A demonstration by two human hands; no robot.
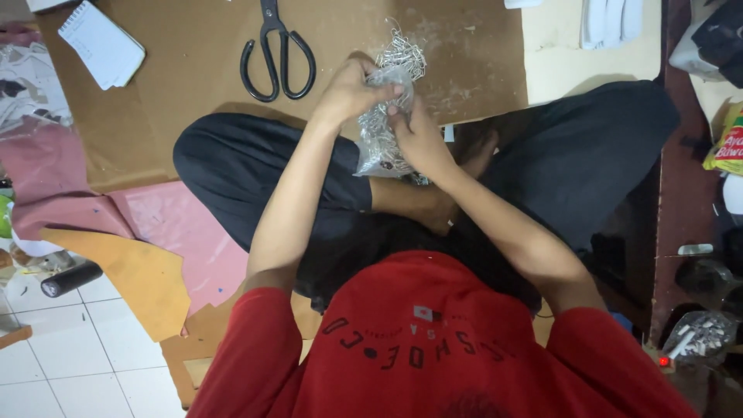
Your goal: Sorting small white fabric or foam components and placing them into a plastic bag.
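Note:
I sit cross-legged in dark trousers and a red shirt. Both hands hold a clear plastic bag (377, 143) stuffed with small silver metal clips, some spilling out of its top (402, 53). My left hand (352, 89) grips the upper part of the bag from the left. My right hand (418, 135) pinches the bag from the right, fingers pressed into the plastic. The bag hangs over my lap, just in front of a brown cardboard sheet (178, 70).
Black-handled scissors (276, 58) lie on the cardboard, left of my hands. A white spiral notepad (102, 42) rests at the far left. Pink sheets (166, 220) and tan cut pieces (143, 275) lie on white floor tiles. A black roll (70, 279) sits at left.

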